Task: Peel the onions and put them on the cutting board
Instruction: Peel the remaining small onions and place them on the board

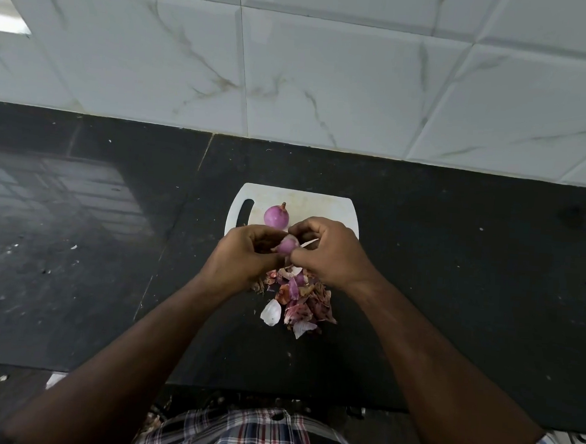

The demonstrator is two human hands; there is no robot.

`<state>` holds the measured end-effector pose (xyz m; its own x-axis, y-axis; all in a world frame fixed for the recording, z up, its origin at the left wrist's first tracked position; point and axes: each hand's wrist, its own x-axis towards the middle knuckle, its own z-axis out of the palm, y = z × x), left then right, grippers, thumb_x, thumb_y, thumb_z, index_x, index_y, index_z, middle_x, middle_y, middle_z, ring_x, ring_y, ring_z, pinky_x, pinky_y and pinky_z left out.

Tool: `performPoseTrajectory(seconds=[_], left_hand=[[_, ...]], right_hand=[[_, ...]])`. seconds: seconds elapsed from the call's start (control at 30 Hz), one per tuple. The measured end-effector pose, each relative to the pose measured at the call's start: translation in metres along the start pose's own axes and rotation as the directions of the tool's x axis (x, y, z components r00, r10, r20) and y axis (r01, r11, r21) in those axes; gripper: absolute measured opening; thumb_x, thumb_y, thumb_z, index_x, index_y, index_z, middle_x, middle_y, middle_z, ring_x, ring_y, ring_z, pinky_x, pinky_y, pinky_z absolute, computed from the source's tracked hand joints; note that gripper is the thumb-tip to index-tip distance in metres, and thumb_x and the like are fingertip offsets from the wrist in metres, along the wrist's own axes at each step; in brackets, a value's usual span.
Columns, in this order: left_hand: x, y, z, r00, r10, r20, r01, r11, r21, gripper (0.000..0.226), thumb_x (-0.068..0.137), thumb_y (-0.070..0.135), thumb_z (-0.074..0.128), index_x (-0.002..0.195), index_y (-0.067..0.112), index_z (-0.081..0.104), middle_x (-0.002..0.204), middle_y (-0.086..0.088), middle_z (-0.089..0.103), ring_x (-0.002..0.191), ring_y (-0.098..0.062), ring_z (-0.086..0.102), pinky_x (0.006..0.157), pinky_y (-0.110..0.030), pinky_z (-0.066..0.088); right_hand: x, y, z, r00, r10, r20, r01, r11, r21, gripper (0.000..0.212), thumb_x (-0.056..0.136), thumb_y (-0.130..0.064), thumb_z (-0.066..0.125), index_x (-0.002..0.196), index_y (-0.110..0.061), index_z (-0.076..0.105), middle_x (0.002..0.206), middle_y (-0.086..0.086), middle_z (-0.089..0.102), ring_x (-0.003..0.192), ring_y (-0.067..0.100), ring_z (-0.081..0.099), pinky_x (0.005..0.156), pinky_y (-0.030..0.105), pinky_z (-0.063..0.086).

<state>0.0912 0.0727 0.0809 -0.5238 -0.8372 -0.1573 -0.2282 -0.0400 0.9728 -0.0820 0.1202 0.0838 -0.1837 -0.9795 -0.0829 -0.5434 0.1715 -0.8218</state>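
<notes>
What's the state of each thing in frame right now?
Board: flat on the counter, one onion on it.
Onion on board: peeled, resting, untouched.
Held onion: above the board's near edge, gripped by both hands, partly peeled.
Left hand: grips the held onion.
Right hand: pinches at the held onion's skin.
Skins: loose pile on the counter, in front of the board.
</notes>
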Motion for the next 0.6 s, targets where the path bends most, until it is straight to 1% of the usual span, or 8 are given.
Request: performPoseTrajectory(seconds=[0.1, 0.17, 0.23, 0.3, 0.33, 0.4, 0.53, 0.6], left_hand=[[-0.001, -0.001, -0.001, 1.000, 0.006, 0.015, -0.006, 0.999, -0.040, 0.036, 0.081, -0.004, 0.078, 0.112, 0.015, 0.072, 0.101, -0.003, 0.078, 0.095, -0.013, 0.075, 0.081, -0.023, 0.058], [0.000, -0.004, -0.003, 1.000, 0.008, 0.016, -0.008, 0.999, -0.051, 0.038, 0.083, -0.006, 0.075, 0.111, 0.018, 0.071, 0.104, -0.004, 0.077, 0.095, -0.014, 0.074, 0.082, -0.026, 0.059], [0.001, -0.008, -0.005, 1.000, -0.026, 0.012, 0.027, 0.996, -0.090, 0.037, 0.086, -0.005, 0.073, 0.113, 0.019, 0.071, 0.109, -0.007, 0.075, 0.093, -0.019, 0.073, 0.081, -0.033, 0.060], [0.001, -0.010, -0.005, 0.992, -0.120, 0.029, 0.123, 0.959, -0.255, 0.035, 0.088, 0.000, 0.072, 0.120, 0.015, 0.069, 0.113, -0.014, 0.072, 0.096, -0.029, 0.073, 0.083, -0.038, 0.061], [0.001, -0.009, -0.004, 0.983, -0.176, 0.044, 0.179, 0.910, -0.375, 0.035, 0.088, 0.003, 0.072, 0.122, 0.011, 0.068, 0.112, -0.017, 0.072, 0.098, -0.031, 0.073, 0.085, -0.039, 0.061], [0.002, -0.007, -0.003, 0.969, -0.244, 0.034, 0.224, 0.811, -0.541, 0.031, 0.090, 0.006, 0.068, 0.121, 0.003, 0.065, 0.105, -0.020, 0.073, 0.095, -0.029, 0.074, 0.083, -0.037, 0.062], [0.005, -0.006, -0.002, 0.954, -0.301, 0.001, 0.242, 0.766, -0.596, 0.025, 0.089, -0.001, 0.067, 0.114, -0.001, 0.065, 0.096, -0.016, 0.074, 0.083, -0.020, 0.075, 0.068, -0.026, 0.061], [0.005, -0.005, -0.002, 0.942, -0.335, 0.013, 0.271, 0.739, -0.616, 0.022, 0.088, 0.002, 0.070, 0.109, -0.001, 0.068, 0.093, -0.014, 0.075, 0.082, -0.019, 0.075, 0.069, -0.025, 0.061]], right_hand=[[0.001, 0.004, 0.002, 0.999, 0.006, -0.045, -0.005, 1.000, 0.011, 0.018, 0.084, -0.023, 0.075, 0.101, -0.019, 0.073, 0.088, -0.006, 0.074, 0.078, 0.010, 0.072, 0.075, 0.041, 0.063], [0.001, 0.006, 0.001, 0.999, 0.019, -0.039, -0.016, 0.998, 0.062, 0.016, 0.086, -0.014, 0.069, 0.101, -0.019, 0.072, 0.090, -0.005, 0.074, 0.076, 0.013, 0.074, 0.076, 0.045, 0.063], [0.001, 0.007, 0.000, 1.000, 0.029, -0.012, -0.027, 0.992, 0.127, 0.017, 0.088, -0.018, 0.070, 0.105, -0.019, 0.072, 0.097, -0.006, 0.074, 0.080, 0.014, 0.075, 0.079, 0.045, 0.063], [0.000, 0.007, 0.001, 1.000, 0.022, -0.011, -0.021, 0.989, 0.147, 0.021, 0.088, -0.028, 0.075, 0.108, -0.021, 0.072, 0.103, -0.008, 0.074, 0.086, 0.013, 0.075, 0.082, 0.043, 0.063], [-0.001, 0.007, 0.002, 1.000, 0.017, -0.020, -0.014, 0.990, 0.137, 0.020, 0.088, -0.029, 0.076, 0.107, -0.022, 0.072, 0.103, -0.008, 0.074, 0.088, 0.012, 0.074, 0.082, 0.043, 0.063], [-0.005, 0.007, 0.004, 0.999, 0.007, -0.038, -0.002, 0.992, 0.129, 0.017, 0.089, -0.028, 0.075, 0.104, -0.023, 0.071, 0.102, -0.008, 0.073, 0.090, 0.011, 0.073, 0.082, 0.041, 0.063], [-0.009, 0.002, 0.005, 1.000, -0.027, 0.015, 0.026, 0.997, 0.073, 0.038, 0.086, -0.035, 0.078, 0.120, -0.022, 0.069, 0.109, -0.008, 0.073, 0.091, 0.006, 0.071, 0.080, 0.030, 0.062], [-0.009, -0.001, 0.006, 0.997, -0.074, -0.001, 0.074, 0.997, 0.017, 0.035, 0.088, -0.033, 0.076, 0.119, -0.019, 0.072, 0.107, -0.005, 0.075, 0.089, 0.004, 0.071, 0.080, 0.028, 0.061]])
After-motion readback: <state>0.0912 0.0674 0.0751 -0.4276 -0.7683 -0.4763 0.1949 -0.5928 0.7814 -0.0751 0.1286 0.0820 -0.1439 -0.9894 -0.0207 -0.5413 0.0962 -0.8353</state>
